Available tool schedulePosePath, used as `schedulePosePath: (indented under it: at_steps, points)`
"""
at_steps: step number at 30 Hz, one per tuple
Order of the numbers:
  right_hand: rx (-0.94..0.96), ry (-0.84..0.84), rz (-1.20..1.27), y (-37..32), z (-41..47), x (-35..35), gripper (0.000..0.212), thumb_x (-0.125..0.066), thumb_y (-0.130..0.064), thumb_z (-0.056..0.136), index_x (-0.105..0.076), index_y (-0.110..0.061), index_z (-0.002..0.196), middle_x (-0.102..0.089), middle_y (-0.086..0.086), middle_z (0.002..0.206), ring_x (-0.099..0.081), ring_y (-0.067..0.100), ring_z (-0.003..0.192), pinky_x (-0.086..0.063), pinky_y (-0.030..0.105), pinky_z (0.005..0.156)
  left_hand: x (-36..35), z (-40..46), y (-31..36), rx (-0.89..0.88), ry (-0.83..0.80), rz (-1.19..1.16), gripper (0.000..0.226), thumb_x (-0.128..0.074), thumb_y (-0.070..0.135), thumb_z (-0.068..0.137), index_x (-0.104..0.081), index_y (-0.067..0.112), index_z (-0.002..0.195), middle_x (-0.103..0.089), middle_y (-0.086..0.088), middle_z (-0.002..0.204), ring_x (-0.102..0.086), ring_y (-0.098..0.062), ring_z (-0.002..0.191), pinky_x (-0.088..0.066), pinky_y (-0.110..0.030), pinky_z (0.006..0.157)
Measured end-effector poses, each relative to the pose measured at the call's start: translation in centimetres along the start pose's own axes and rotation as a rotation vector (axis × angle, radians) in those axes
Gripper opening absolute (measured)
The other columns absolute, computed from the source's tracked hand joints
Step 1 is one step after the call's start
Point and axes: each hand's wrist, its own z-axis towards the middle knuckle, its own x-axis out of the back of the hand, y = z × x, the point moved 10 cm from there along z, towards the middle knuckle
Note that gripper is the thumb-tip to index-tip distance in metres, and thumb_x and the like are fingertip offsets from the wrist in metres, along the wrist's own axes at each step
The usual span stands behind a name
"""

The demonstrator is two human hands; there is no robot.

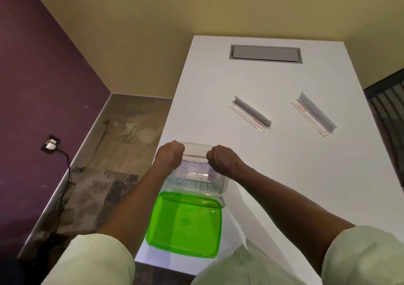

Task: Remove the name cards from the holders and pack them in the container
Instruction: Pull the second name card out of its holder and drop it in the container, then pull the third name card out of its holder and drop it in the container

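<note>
White table (284, 175): left hand (169, 155) and right hand (220, 161) grip a clear holder (195, 150) by its ends over the container (223, 186); slide the card (194, 166) out level

Glossy green plastic lid (185, 223) (translucent), matt white table (251, 83)

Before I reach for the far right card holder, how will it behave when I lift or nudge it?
The far right holder looks like thin clear plastic, so probably light and rigid. On the smooth white table it would likely slide rather than tip, given its flat base. Its card stands loosely in the slot and may shift, so hold the base.
</note>
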Motion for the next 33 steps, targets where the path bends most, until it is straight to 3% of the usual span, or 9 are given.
schedulePosePath:
  at_steps: [4,7,11,16,20,28,33]
  points:
    - [-0.023,0.1,-0.011,1.0,-1.1,3.0,0.024,-0.049,-0.014,0.093,-0.063,0.0,0.08,-0.066,0.021,0.079,-0.061,0.037,0.073,-0.038,0.033,0.055,3.0,-0.6,0.1,0.051,0.072,-0.064,0.024,-0.062,0.027,0.091,-0.067,0.011,0.109,-0.065,-0.013,0.111,-0.067,-0.033,0.097,-0.055,-0.039,0.083]
    - [-0.056,0.165,-0.012,2.6,-2.5,4.9,0.026,-0.048,-0.014,0.093,-0.059,0.0,0.074,-0.061,0.019,0.071,-0.056,0.033,0.066,-0.034,0.033,0.053,5.7,-0.7,1.1,0.062,0.151,-0.141,0.027,-0.063,0.029,0.09,-0.069,0.01,0.108,-0.066,-0.014,0.11,-0.068,-0.034,0.096,-0.056,-0.039,0.082]
    - [-0.139,0.24,0.016,5.4,-5.2,7.0,0.027,-0.043,-0.009,0.091,-0.04,-0.006,0.065,-0.041,0.013,0.06,-0.038,0.028,0.058,-0.022,0.031,0.052,8.4,-1.1,3.8,0.031,0.208,-0.141,0.024,-0.056,0.025,0.094,-0.071,0.007,0.098,-0.07,-0.016,0.1,-0.069,-0.034,0.086,-0.057,-0.037,0.074]
    - [-0.194,0.294,0.06,8.7,-8.7,8.5,0.029,-0.042,-0.005,0.088,-0.028,-0.01,0.063,-0.02,0.005,0.054,-0.029,0.028,0.058,-0.017,0.032,0.051,10.6,-1.4,6.9,0.029,0.269,-0.174,0.025,-0.051,0.023,0.097,-0.07,0.007,0.1,-0.066,-0.019,0.101,-0.065,-0.039,0.092,-0.052,-0.039,0.077]
    - [-0.283,0.318,0.099,11.9,-11.3,8.7,0.026,-0.039,-0.01,0.089,-0.031,-0.01,0.064,-0.027,0.005,0.057,-0.032,0.029,0.06,-0.02,0.032,0.053,11.7,-1.6,9.7,0.003,0.311,-0.201,0.03,-0.049,0.025,0.098,-0.065,0.002,0.088,-0.065,-0.021,0.094,-0.064,-0.041,0.089,-0.046,-0.035,0.07]
    - [-0.418,0.362,0.115,18.0,-16.8,9.3,0.022,-0.041,-0.014,0.092,-0.048,-0.005,0.074,-0.038,0.004,0.063,-0.038,0.027,0.065,-0.023,0.03,0.06,14.5,-1.4,16.2,-0.059,0.361,-0.238,0.037,-0.046,0.033,0.1,-0.06,0.003,0.081,-0.064,-0.02,0.092,-0.062,-0.04,0.09,-0.043,-0.035,0.07]
    - [-0.422,0.372,-0.008,20.1,-20.0,9.9,0.021,-0.053,-0.008,0.089,-0.052,-0.003,0.068,-0.054,0.018,0.066,-0.049,0.033,0.061,-0.028,0.033,0.056,15.4,-1.3,20.3,-0.102,0.367,-0.226,0.038,-0.041,0.033,0.101,-0.06,0.003,0.085,-0.065,-0.021,0.096,-0.061,-0.039,0.095,-0.045,-0.037,0.074]
